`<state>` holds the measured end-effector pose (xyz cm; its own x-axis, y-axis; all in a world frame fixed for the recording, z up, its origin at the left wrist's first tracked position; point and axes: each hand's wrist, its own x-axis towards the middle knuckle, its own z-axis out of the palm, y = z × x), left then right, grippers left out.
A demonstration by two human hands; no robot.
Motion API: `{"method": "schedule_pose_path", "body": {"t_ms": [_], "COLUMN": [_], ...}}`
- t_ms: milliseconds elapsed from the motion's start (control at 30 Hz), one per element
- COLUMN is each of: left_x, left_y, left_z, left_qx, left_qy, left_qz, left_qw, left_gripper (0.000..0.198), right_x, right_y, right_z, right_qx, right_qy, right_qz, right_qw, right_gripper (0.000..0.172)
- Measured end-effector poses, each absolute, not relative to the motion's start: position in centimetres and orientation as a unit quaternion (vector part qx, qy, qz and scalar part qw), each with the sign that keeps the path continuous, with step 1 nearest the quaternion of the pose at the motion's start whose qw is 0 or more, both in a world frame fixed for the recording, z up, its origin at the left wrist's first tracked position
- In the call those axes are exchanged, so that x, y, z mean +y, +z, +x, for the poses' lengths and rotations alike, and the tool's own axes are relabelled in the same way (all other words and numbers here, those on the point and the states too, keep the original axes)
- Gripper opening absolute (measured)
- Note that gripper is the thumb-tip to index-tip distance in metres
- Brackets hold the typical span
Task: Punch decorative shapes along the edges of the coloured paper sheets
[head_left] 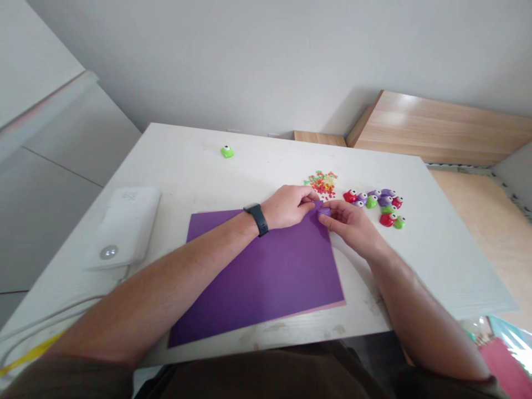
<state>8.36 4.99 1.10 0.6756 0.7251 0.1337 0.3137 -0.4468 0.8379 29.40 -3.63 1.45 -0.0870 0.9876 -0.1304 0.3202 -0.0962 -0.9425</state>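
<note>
A stack of purple paper point(266, 277) lies on the table, with a pinkish sheet showing along its edges. My left hand point(291, 205) pinches the top sheet near its far right corner. My right hand point(351, 224) closes round a small purple craft punch point(324, 211), which sits at that same corner. Whether the paper is inside the punch's slot cannot be made out. Just beyond my hands is a pile of red, green and yellow paper cutouts point(322, 184). Right of it stand several red, purple and green craft punches point(386, 220) in a cluster.
A lone green craft punch point(226, 152) stands near the table's back edge. A white box-like device point(124, 227) with a round silver button lies at the left, with cables point(62, 310) running off it. Wooden furniture point(436, 122) stands behind the table's right side.
</note>
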Motion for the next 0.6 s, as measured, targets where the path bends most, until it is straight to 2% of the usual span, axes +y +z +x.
{"method": "schedule_pose_path", "body": {"t_ms": [600], "left_x": [4.96], "left_y": [1.24], "left_z": [8.42], "left_qx": [0.318], "left_qy": [0.247], "left_qz": [0.812], "left_qw": [0.421], "left_gripper": [0.018], "right_x": [-3.49], "right_y": [0.92], "right_z": [29.32], "right_qx": [-0.579], "right_qy": [0.444], "right_qz": [-0.58], "right_qw": [0.362], "right_gripper": [0.035]}}
